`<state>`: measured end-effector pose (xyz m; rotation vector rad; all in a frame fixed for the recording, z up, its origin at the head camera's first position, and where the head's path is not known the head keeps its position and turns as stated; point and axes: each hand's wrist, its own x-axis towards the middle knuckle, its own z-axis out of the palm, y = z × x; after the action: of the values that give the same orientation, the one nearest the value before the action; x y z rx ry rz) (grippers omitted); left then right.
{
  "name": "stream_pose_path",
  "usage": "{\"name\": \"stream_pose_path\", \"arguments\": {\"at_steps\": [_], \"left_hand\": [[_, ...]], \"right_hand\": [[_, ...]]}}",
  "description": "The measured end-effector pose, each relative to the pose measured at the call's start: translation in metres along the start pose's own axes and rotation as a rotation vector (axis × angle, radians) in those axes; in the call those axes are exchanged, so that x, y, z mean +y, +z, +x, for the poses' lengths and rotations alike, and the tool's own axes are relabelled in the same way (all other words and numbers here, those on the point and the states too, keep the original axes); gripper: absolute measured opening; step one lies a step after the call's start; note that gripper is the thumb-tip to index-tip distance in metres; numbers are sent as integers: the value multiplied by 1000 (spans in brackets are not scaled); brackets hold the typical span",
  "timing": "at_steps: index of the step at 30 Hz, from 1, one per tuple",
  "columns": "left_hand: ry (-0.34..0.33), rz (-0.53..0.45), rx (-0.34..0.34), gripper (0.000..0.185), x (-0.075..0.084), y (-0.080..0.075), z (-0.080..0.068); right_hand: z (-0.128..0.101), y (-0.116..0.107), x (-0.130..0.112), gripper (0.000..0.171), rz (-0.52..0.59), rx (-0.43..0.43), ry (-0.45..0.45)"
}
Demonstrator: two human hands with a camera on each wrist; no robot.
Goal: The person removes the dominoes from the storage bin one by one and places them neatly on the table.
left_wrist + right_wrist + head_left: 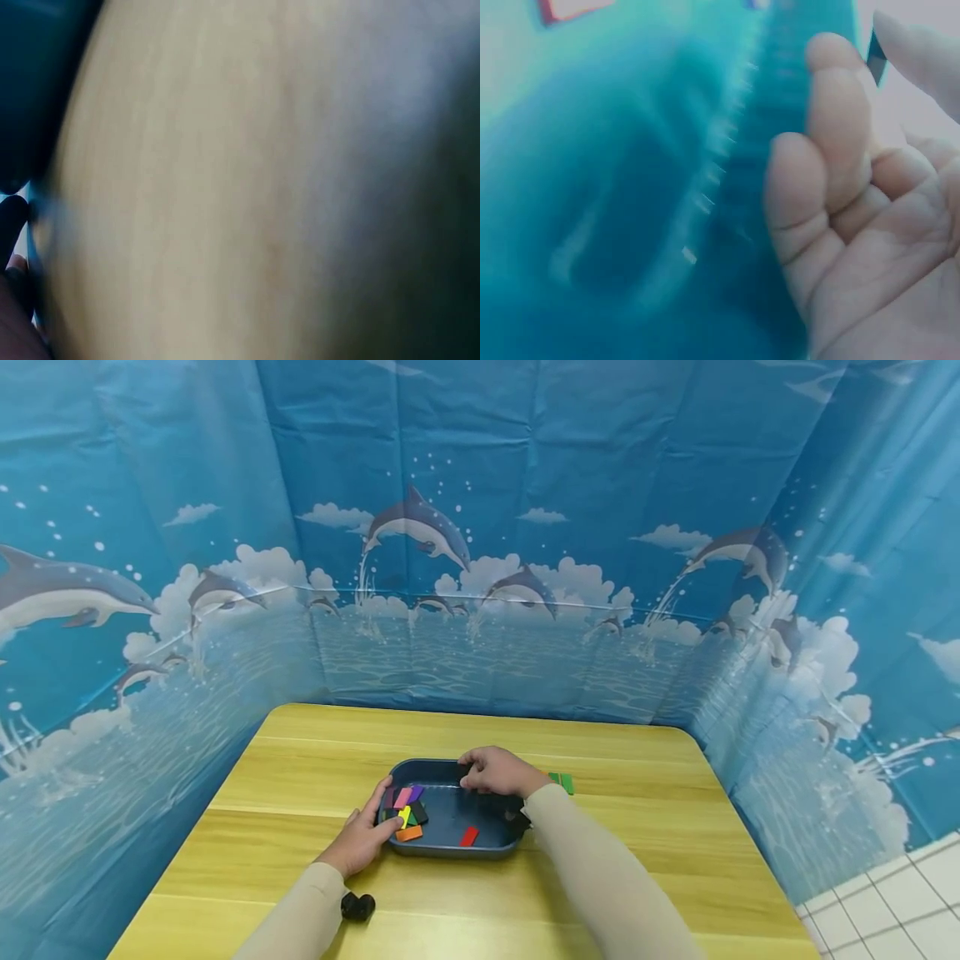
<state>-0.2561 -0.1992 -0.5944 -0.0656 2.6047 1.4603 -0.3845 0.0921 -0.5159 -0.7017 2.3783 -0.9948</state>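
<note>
A dark blue-grey rectangular tray [442, 852] sits on the wooden table. My left hand [362, 837] grips the tray's left side, its thumb over the rim by the coloured pieces. Flat pieces lie bunched at that end, among them a pink piece [402, 797], a yellow piece [405, 815] and an orange piece [409, 833]. Apart from them, near the front wall, lies a red piece [469, 837]. Over the tray's far right part, my right hand [498, 772] pinches a small dark flat piece [876, 58] between thumb and finger. The left wrist view is mostly blurred table.
Green pieces [561, 782] lie on the table [637, 843] just right of the tray, partly behind my right wrist. A small black object [357, 907] is by my left sleeve. A dolphin-print curtain [480, 635] hangs behind the table and along both sides.
</note>
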Motion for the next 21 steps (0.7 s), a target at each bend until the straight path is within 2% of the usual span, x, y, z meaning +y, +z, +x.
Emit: {"name": "stream_pose_path", "arguments": {"at_steps": [5, 11, 16, 21], "left_hand": [[-6, 2, -10, 77, 0, -1, -1], [-11, -4, -21, 78, 3, -1, -4], [-10, 7, -26, 78, 4, -1, -7], [-13, 19, -29, 79, 4, -1, -6]], "right_hand": [[-23, -33, 11, 50, 36, 157, 47], [-60, -65, 62, 57, 26, 307, 184], [-92, -77, 111, 60, -31, 366, 287], [-117, -75, 137, 59, -60, 380, 350]]}}
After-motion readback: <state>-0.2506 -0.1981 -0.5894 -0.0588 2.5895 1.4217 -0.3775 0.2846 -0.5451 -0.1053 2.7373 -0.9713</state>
